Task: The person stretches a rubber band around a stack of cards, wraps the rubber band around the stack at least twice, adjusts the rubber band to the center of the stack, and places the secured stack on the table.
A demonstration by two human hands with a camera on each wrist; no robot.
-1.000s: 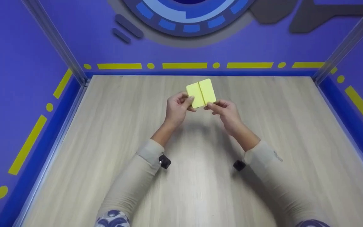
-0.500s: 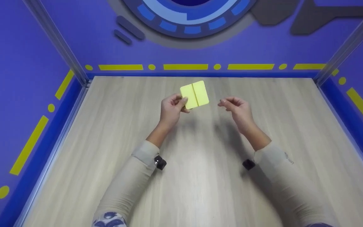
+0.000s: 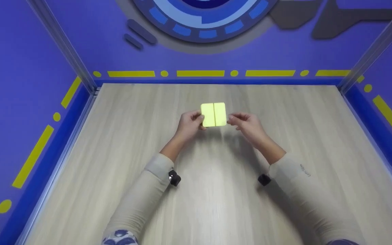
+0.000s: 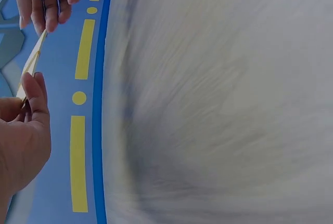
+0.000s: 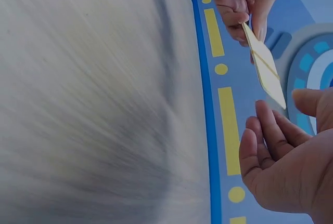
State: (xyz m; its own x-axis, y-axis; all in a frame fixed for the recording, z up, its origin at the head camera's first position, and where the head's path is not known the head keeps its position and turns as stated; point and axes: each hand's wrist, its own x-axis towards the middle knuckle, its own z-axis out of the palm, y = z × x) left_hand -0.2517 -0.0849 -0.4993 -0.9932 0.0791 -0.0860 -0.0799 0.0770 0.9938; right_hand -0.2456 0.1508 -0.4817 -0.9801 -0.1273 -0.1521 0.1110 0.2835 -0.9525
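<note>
A thin, flat yellow square [image 3: 220, 114] with rounded corners and a line across its middle is held up above the table. My left hand [image 3: 189, 124] pinches its left edge between thumb and fingers, as the left wrist view of the same hand [image 4: 26, 141] confirms. Near the opposite edge is my right hand [image 3: 247, 125]. In the right wrist view the right hand [image 5: 296, 167] has its thumb spread from its fingers, and the yellow square [image 5: 266, 65] ends between them without visible grip. Whether a fingertip touches it I cannot tell.
Beneath the hands lies a wood-grain table [image 3: 209, 190]. Blue panels with yellow dashes form a back wall [image 3: 90, 44] and side walls, joined by metal corner posts [image 3: 61, 44]. Each wrist carries a small black camera [image 3: 174, 177].
The right hand let go of the yellow square, moved off to the right, then came back near its edge. The left hand lowered the square slightly and turned it straighter.
</note>
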